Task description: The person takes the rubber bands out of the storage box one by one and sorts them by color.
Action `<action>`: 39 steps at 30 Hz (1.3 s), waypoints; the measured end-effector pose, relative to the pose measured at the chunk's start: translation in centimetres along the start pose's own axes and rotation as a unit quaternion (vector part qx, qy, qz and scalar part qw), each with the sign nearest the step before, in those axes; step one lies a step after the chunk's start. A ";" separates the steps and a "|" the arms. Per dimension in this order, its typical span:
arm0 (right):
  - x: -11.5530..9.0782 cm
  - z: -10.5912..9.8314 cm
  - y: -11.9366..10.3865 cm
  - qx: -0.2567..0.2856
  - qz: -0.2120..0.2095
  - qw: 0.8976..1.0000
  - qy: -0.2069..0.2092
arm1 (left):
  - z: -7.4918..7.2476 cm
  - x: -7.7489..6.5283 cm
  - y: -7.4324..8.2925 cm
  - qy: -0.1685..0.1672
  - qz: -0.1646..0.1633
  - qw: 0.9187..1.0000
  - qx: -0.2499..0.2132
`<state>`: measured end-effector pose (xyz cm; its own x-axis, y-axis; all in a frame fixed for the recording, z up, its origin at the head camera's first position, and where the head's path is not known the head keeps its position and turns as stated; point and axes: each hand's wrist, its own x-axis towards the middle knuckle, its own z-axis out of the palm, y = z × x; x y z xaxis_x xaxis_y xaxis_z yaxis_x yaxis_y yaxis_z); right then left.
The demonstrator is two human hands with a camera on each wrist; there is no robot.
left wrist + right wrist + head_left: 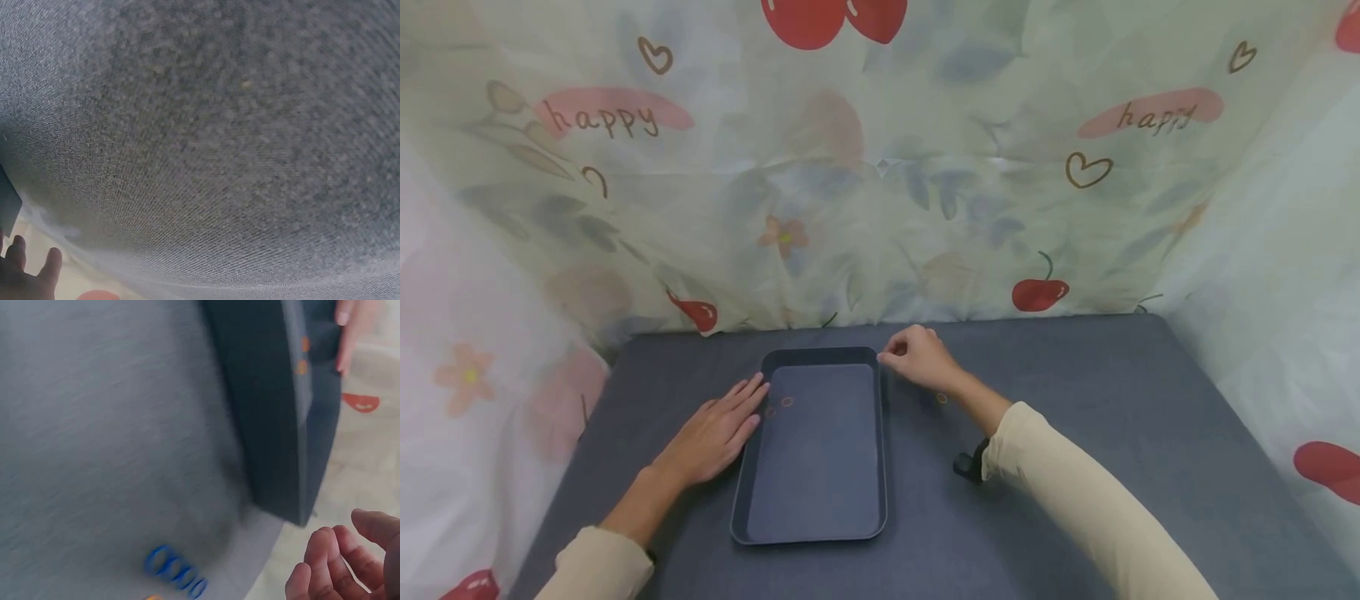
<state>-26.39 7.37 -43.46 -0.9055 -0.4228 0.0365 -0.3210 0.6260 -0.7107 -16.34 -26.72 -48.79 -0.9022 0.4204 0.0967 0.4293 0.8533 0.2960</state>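
A dark shallow rectangular tray (884, 467) lies on the grey cloth. My left hand (718, 429) rests along its left rim, fingers straight and side by side. At the far right corner is my right hand (919, 357), its loosely curled fingertips right at the rim. In the right wrist view, the fingers of the right hand (340, 565) are bent beside the tray's corner, with nothing visible between them and the thumb. Inside the tray are a small orange ring (787, 402) and another orange ring (771, 412), near the left hand's fingertips.
Right of the tray, a small orange ring (942, 398) lies on the cloth (1075, 400). Several blue rings (175, 572) lie there in a row, seen in the right wrist view. A patterned curtain (880, 250) encloses the back and both sides.
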 end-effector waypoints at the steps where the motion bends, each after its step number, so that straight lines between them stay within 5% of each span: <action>1: 0.3 0.2 -0.3 0.005 0.001 1.000 -0.001 | 0.0 0.0 0.0 0.000 0.000 1.000 0.000; 22: 3.3 6.4 -6.0 0.089 0.034 0.994 -0.057 | 0.2 -0.1 -0.1 -0.007 -0.013 1.000 -0.002; 39: 4.3 10.9 -7.0 0.055 0.055 0.995 -0.067 | 0.0 0.1 0.0 -0.006 -0.018 1.000 0.000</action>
<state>-24.98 -6.00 -45.98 -0.8860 -0.4436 -0.1350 -0.1822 0.6009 -0.7783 -16.42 -26.70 -48.84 -0.9165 0.3930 0.0745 0.3964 0.8677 0.2999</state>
